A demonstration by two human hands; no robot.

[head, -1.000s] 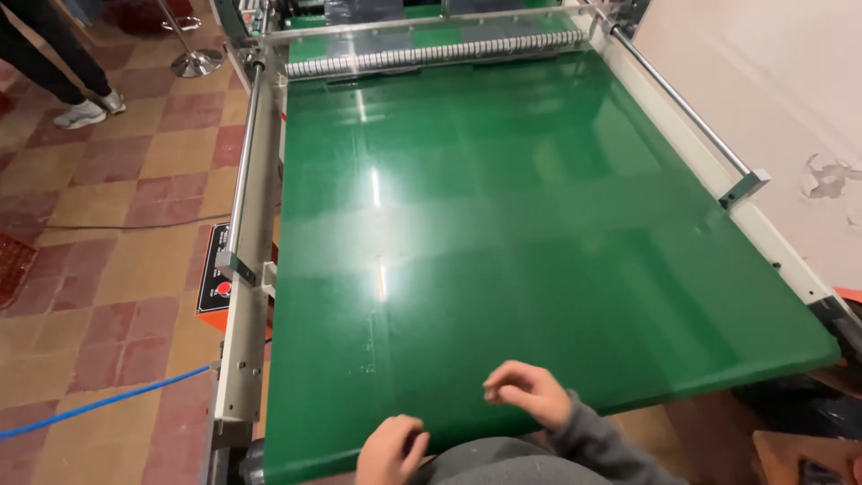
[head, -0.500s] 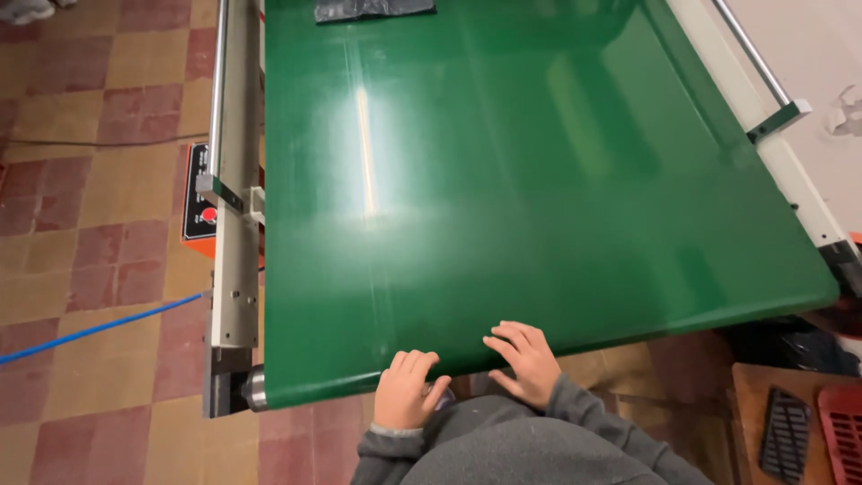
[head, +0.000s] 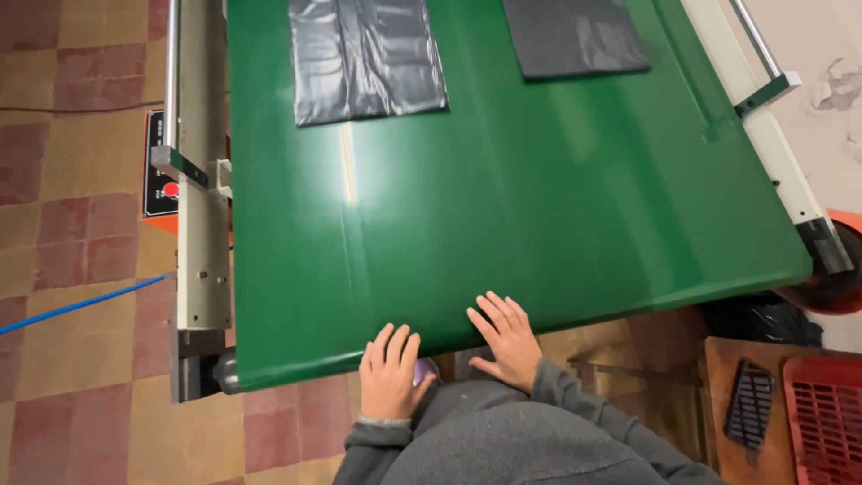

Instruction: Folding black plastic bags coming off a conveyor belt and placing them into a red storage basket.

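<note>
My left hand [head: 391, 370] and my right hand [head: 505, 339] lie flat, fingers spread, on the near edge of a wide green conveyor belt [head: 503, 207]. Neither hand holds anything. Grey sleeves cover both wrists. Far up the belt lie two flat black plastic bags, one at the left [head: 366, 56] and one at the right [head: 573, 34], well apart from both hands.
A grey metal side rail [head: 199, 224] with a red and black control panel [head: 162, 180] runs along the belt's left. A white rail [head: 763, 126] borders the right. A blue cable [head: 81, 305] crosses the tiled floor. A red crate [head: 824, 418] stands at bottom right.
The view has tilted down and closer. Two black bags have come into view at the top of the belt. Both hands have spread flat on the belt's near edge.
</note>
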